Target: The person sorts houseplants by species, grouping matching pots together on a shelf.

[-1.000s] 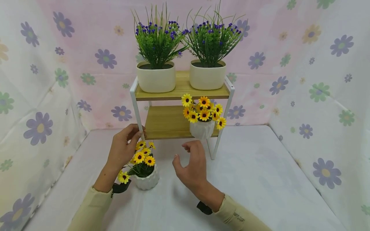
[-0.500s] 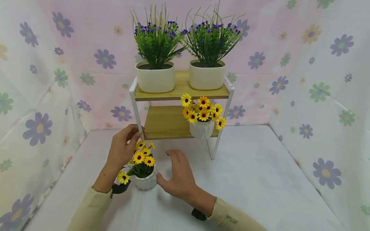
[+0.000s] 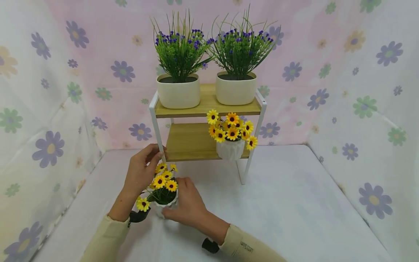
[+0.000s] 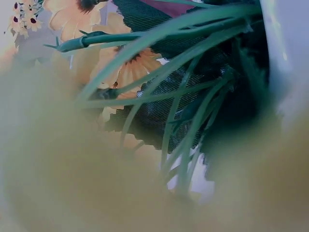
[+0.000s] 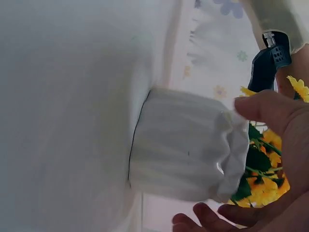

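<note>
My left hand (image 3: pixel 140 171) holds the white front left leg (image 3: pixel 156 133) of a two-tier wooden shelf, thumb in front and fingers behind. Below it on the table stands a white ridged pot (image 3: pixel 158 209) of yellow artificial flowers (image 3: pixel 159 181). My right hand (image 3: pixel 189 204) is curled round this pot from the right. In the right wrist view, the thumb lies at the rim of the pot (image 5: pixel 186 147), with fingertips along its opposite side. Green stems and an orange-looking flower (image 4: pixel 133 72) fill the left wrist view, partly behind a blur.
A matching pot of yellow and orange flowers (image 3: pixel 230 149) stands on the lower shelf (image 3: pixel 190 143), at the right. Two cream planters (image 3: pixel 178 95) with purple-flowered grass occupy the top shelf (image 3: pixel 208 95). Flower-patterned cloth (image 3: pixel 353 94) surrounds the white table (image 3: pixel 294 203).
My right hand has moved left and down from beside the lower shelf to the pot on the table, and its fingers now curl round it. My left hand stays on the shelf leg.
</note>
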The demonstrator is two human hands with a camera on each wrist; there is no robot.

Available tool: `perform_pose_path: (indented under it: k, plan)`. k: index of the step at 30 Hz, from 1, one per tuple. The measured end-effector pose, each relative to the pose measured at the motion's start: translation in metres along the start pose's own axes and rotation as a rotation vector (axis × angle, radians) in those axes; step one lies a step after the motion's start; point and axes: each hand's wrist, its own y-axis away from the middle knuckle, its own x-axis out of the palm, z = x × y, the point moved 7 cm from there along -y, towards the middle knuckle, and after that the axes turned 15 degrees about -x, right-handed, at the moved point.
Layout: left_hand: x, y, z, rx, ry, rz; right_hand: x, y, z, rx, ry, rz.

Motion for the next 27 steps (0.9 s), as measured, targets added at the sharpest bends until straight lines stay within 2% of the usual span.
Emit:
perform_pose_path:
  k: [4, 8, 15, 18, 22, 27]
  plan:
    - [0.001, 0.000, 0.001, 0.001, 0.001, 0.001, 0.010, -0.006, -0.002, 0.022, -0.063, 0.030]
    - [0.001, -0.001, 0.002, 0.003, 0.000, 0.002, 0.014, -0.009, -0.005, 0.020, -0.095, 0.025]
    - [0.000, -0.001, 0.001, 0.005, -0.002, 0.007, 0.018, -0.011, -0.012, -0.040, -0.209, -0.009]
    - [0.000, -0.001, 0.002, -0.003, -0.001, 0.016, 0.018, -0.010, -0.014, -0.035, -0.228, -0.011]
    - [0.000, -0.001, 0.004, -0.004, 0.004, 0.024, 0.012, -0.007, -0.013, 0.000, -0.234, -0.025]
    - [-0.002, -0.003, 0.001, 0.011, -0.015, 0.016, -0.005, -0.006, -0.007, 0.011, -0.248, -0.066]
